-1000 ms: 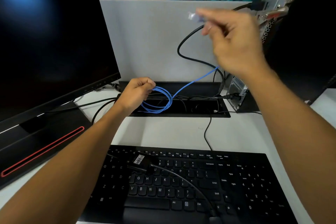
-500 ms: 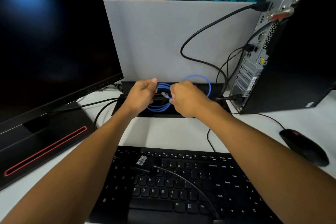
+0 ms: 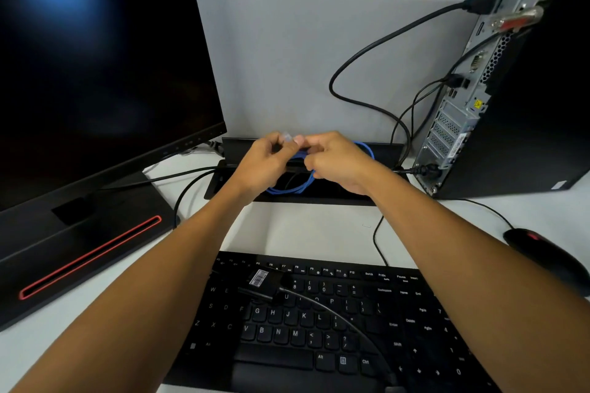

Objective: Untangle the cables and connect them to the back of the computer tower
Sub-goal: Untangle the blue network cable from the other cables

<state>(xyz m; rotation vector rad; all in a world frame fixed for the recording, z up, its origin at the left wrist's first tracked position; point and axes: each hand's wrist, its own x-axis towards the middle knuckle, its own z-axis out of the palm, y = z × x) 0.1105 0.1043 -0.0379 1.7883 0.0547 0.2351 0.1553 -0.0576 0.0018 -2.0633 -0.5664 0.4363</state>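
Note:
A coiled blue network cable [image 3: 291, 189] hangs between my two hands above the black cable tray [image 3: 319, 198] at the back of the desk. My left hand [image 3: 265, 166] pinches the cable's clear plug [image 3: 287, 137] at its fingertips. My right hand [image 3: 335, 163] grips the blue loops right beside it, fingers curled. The computer tower [image 3: 510, 89] stands at the right with its metal back panel [image 3: 459, 124] facing me. Several black cables [image 3: 360, 54] are plugged into that panel.
A dark monitor [image 3: 95, 73] on a stand fills the left side. A black keyboard [image 3: 335, 322] lies in front, with a loose black cable and labelled plug [image 3: 261, 281] on its keys. A black mouse [image 3: 542, 255] sits at the right. A grey divider panel [image 3: 287, 67] stands behind.
My right hand came down from near the tower to the coil, and the clear plug has passed from it to my left hand's fingertips. Both hands have lifted slightly over the tray.

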